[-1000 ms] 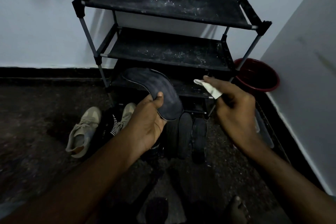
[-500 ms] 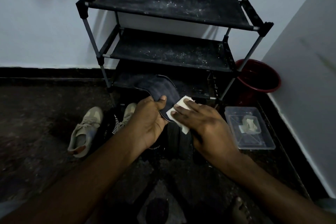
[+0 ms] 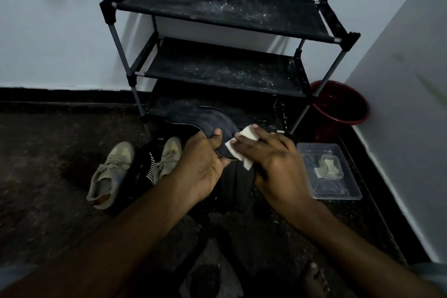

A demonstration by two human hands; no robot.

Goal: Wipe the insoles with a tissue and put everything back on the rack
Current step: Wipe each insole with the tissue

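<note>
My left hand [image 3: 203,164] grips a dark, curved insole [image 3: 200,118] at its near end, thumb on top, and holds it up in front of the rack's bottom shelf. My right hand [image 3: 271,159] presses a folded white tissue [image 3: 244,143] flat against the insole's near right edge with straight fingers. The black three-shelf rack [image 3: 217,72] stands against the wall with dusty, bare upper shelves. More dark insoles [image 3: 237,186] lie on the floor under my hands.
A pair of beige sneakers [image 3: 111,172] and a black striped item lie on the floor at the left. A clear plastic box [image 3: 338,191] with tissues sits at the right, a red bucket [image 3: 343,106] behind it. A wall closes in on the right.
My right hand came down from beside the rack and laid the tissue on the insole. My left hand lowered the insole slightly and still grips it.
</note>
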